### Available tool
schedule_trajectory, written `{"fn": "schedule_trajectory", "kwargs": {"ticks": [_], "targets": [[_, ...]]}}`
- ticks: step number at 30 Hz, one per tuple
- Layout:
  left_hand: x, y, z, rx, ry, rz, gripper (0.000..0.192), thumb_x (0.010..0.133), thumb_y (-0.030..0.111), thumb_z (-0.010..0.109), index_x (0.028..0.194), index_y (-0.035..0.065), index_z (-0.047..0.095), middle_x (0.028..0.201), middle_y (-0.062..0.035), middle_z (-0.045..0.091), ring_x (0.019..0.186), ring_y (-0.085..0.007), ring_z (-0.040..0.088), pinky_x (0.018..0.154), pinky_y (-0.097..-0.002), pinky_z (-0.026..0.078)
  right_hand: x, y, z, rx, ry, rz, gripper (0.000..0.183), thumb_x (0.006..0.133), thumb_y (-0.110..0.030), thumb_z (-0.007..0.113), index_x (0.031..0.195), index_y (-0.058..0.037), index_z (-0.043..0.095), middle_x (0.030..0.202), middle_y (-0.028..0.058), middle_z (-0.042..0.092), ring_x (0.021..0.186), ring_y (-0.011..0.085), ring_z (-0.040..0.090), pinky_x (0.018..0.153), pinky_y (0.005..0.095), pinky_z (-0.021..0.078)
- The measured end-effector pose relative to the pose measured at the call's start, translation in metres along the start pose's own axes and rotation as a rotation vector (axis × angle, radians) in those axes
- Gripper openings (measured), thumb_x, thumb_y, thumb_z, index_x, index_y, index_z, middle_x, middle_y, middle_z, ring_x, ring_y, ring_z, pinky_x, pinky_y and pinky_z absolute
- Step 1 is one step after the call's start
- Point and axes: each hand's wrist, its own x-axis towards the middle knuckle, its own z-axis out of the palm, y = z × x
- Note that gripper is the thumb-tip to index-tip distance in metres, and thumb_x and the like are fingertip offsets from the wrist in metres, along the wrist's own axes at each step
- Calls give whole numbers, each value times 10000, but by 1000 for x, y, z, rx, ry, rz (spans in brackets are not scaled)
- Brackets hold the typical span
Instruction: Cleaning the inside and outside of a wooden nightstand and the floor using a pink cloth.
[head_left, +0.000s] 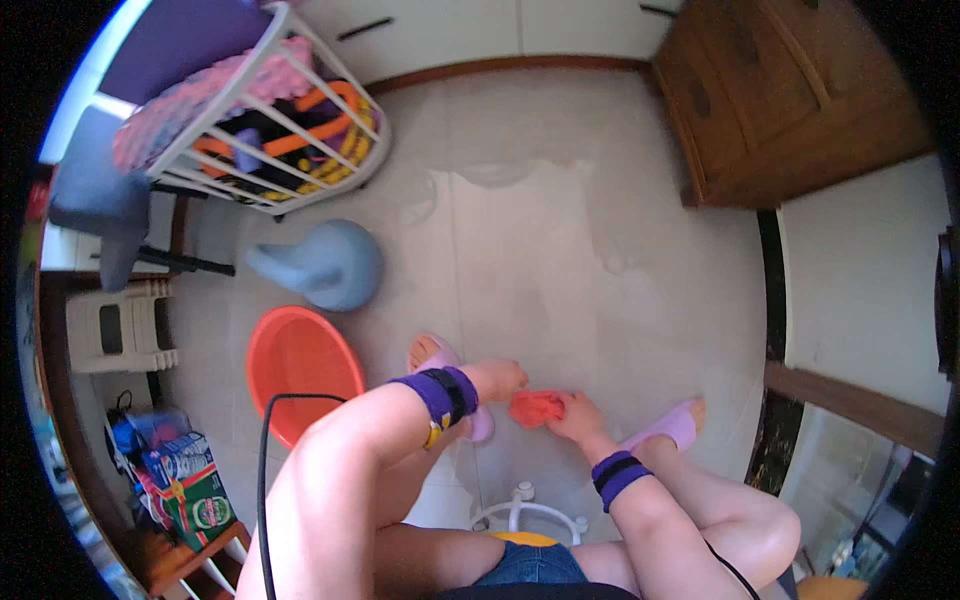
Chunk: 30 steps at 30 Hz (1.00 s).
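My right hand grips a crumpled red cloth over the tiled floor, between my two feet. Just left of the cloth is my left hand, its fingers curled in with nothing seen in them. A small gap seems to lie between that hand and the cloth. Purple bands circle both wrists. To the left stands an orange-red plastic basin, partly hidden by my left arm; no contents show in its visible part. Beyond the basin is a blurred blue rounded object with a handle or spout.
A white slatted basket with pink fabric and orange items stands at the upper left. A cream plastic stool and boxes line the left. A wooden cabinet fills the upper right. A wheeled white base is beneath me.
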Motion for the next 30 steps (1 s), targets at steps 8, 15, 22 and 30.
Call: {"fn": "schedule_trajectory", "kwargs": {"ticks": [8, 15, 22, 30], "targets": [[-132, -60, -157, -361, 819, -183, 375, 837, 136, 582, 1206, 68, 592, 1122, -166, 647, 984, -292, 648, 847, -388, 512, 127, -114, -80, -63, 69, -93, 398, 834, -349, 631, 1158, -120, 657, 1060, 119, 677, 976, 293, 647, 845, 401, 515], [-197, -137, -179, -583, 1441, -247, 445, 836, 98, 573, 1275, 35, 528, 1123, -124, 648, 914, -224, 652, 816, -352, 518, 234, -306, -127, 182, 101, -482, 360, 872, -276, 617, 1165, -69, 648, 1019, 124, 695, 918, 229, 664, 799, 338, 521], [-210, -215, -212, -660, 1641, -376, 511, 837, 112, 592, 1320, 0, 468, 1118, -145, 640, 912, -228, 637, 818, -348, 511, 317, -359, -130, 285, 57, -492, 353, 895, -225, 611, 1181, -19, 628, 999, 92, 690, 904, 180, 650, 781, 305, 514], [-197, -252, -215, -688, 1630, -421, 617, 803, 116, 643, 1351, -23, 397, 1207, -211, 558, 988, -297, 596, 845, -377, 491, 390, -333, -72, 695, -268, 13, 479, 923, -252, 587, 1349, -57, 487, 1193, 64, 604, 1048, 190, 598, 866, 323, 487]]}}
